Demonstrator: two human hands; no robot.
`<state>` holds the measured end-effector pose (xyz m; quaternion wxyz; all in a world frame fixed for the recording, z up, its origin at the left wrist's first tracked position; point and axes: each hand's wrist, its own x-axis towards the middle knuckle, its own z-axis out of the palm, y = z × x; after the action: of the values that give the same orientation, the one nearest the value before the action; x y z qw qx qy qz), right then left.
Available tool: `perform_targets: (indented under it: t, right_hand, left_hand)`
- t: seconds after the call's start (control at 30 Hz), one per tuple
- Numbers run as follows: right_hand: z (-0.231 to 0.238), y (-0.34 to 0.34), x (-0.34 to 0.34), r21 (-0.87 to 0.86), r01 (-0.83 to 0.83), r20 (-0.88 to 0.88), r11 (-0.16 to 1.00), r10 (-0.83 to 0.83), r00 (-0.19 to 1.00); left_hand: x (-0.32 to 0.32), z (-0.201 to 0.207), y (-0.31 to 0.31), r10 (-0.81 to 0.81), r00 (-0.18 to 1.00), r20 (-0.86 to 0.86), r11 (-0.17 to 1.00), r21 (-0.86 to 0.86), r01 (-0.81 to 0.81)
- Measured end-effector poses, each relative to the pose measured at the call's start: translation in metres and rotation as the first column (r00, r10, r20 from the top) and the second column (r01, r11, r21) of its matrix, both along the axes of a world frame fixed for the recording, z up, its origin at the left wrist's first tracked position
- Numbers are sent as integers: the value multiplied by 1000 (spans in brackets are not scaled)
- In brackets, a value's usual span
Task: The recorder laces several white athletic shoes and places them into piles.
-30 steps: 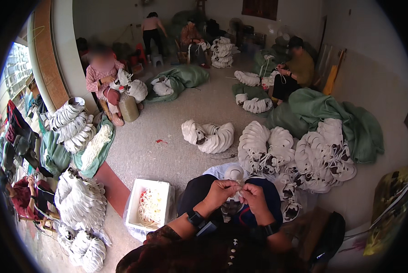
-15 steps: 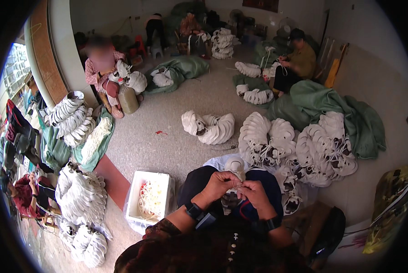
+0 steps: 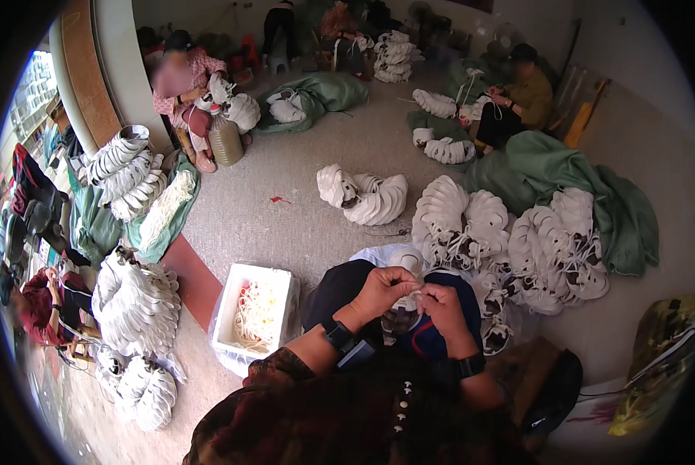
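In front of my body, my left hand (image 3: 388, 293) and my right hand (image 3: 443, 306) meet, their fingertips pinched close together on a thin white shoelace (image 3: 419, 292). Most of the lace is hidden by the fingers. Beneath them a white shoe (image 3: 407, 260) rests on my lap, pale at its far end and darker inside. My hands cover its middle. A band shows on each of my wrists. Dark cloth with a red line (image 3: 422, 335) lies under the right hand.
A white foam box (image 3: 222, 329) of loose laces stands to the left. Bundled white shoe uppers (image 3: 440, 221) lie ahead and right, beside green sacks (image 3: 564, 174). Further bundles (image 3: 134, 298) are at left. Several people sit working around the room, one by a plastic jug (image 3: 225, 139).
The view has tilted and shifted slightly, so the room appears moved a little up and right. Both my hands stay pinched together above the shoe, raised slightly in the picture.
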<state>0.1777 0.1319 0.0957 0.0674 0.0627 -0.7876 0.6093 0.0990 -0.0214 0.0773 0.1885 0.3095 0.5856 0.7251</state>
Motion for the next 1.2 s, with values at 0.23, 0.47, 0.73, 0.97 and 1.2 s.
perform_targets:
  t: [0.23,0.47,0.73,0.97,1.2]
  right_hand:
    - [8,28,-42,-410,290,79,865,-283,956]
    - [248,12,27,-317,-219,-783,923,-124,610]
    - [244,26,45,-172,-295,-672,940,107,733]
    - [240,14,36,-87,-132,-777,987,16,629]
    - [231,18,42,-200,-95,-709,975,-77,701]
  left_hand:
    - [-1,-58,0,-264,576,-774,789,-516,-332]
    - [-8,-74,2,-233,585,-777,851,-453,-264]
    - [-44,-97,7,333,916,-225,857,-334,-393]
    - [-102,-94,59,160,986,55,560,-828,-44]
    - [-89,-119,58,8,940,-342,686,-681,-254]
